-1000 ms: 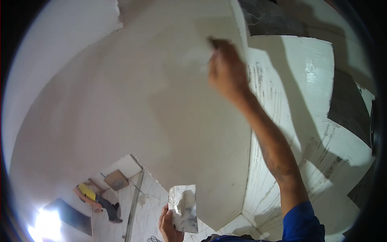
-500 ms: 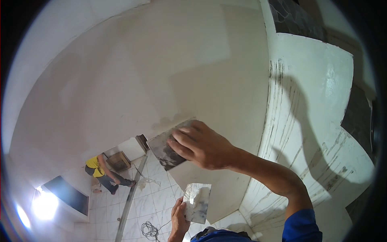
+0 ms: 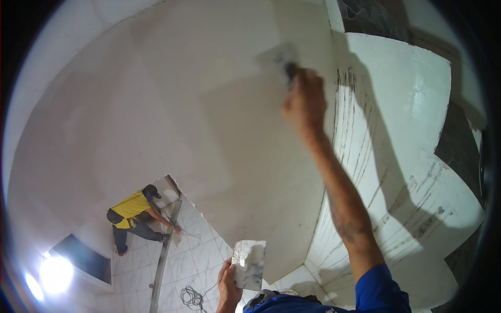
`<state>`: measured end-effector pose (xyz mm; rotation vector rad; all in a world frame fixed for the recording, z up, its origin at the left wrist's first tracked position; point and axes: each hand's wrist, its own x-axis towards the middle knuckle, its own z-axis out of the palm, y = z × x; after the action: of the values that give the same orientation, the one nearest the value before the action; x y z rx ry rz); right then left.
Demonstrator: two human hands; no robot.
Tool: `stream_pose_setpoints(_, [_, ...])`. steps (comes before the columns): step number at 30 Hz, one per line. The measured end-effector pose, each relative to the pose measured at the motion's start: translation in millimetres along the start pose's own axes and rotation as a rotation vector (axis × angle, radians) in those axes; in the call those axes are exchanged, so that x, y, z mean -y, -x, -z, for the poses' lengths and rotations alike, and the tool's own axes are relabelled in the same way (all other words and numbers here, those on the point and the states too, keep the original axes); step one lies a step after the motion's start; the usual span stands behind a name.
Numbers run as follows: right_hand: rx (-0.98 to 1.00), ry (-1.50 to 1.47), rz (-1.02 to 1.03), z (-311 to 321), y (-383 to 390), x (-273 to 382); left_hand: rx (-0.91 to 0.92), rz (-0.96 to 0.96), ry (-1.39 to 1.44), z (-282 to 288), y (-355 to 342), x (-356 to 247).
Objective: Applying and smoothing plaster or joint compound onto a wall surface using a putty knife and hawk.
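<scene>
High on the broad pale wall [image 3: 172,125], my right hand [image 3: 307,99] grips a wide putty knife [image 3: 291,73] by its dark handle. Its blade lies at the wall, smeared by motion, so I cannot tell how firmly it touches. Low in front of my body, my left hand [image 3: 228,284] is closed on the edge of a rectangular metal plate [image 3: 255,271]. A lump of white putty [image 3: 243,255] sits on the plate's upper part. The handle of this plate, if any, is hidden.
A person in a yellow shirt [image 3: 130,206] bends over a long straight bar [image 3: 163,263] on the tiled floor [image 3: 180,261]. A coiled cable [image 3: 191,297] lies nearby. Bright lamps [image 3: 56,274] shine at lower left. A white wall with dark streaks [image 3: 365,130] rises on the right.
My right hand has swept the putty knife up and to the right across the wall. My left hand stays low with the plate. The other person has leaned toward the bar, reaching down.
</scene>
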<state>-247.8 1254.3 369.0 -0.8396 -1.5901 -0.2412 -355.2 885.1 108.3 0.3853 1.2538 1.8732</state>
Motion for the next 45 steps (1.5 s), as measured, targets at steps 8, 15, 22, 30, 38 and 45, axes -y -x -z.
stream_pose_setpoints(8, [0.295,-0.441,0.651,32,117,85,0.048,0.072,0.019,9,-9,5])
stream_pose_setpoints(15, [-0.169,-0.192,0.095,26,10,1,0.085,-0.106,-0.249,39,-13,21])
stream_pose_setpoints(22, [-0.086,-0.087,0.311,-14,36,48,0.032,0.052,-0.013,7,-13,1])
stream_pose_setpoints(30, [0.135,-0.318,0.723,22,175,86,0.103,0.026,-0.260,36,-39,45])
stream_pose_setpoints(38, [0.458,-0.949,0.063,105,245,16,0.045,0.147,-0.126,13,-30,50])
stream_pose_setpoints(45, [0.147,-1.442,-1.319,152,310,-55,0.339,-0.712,-1.011,-19,-75,31])
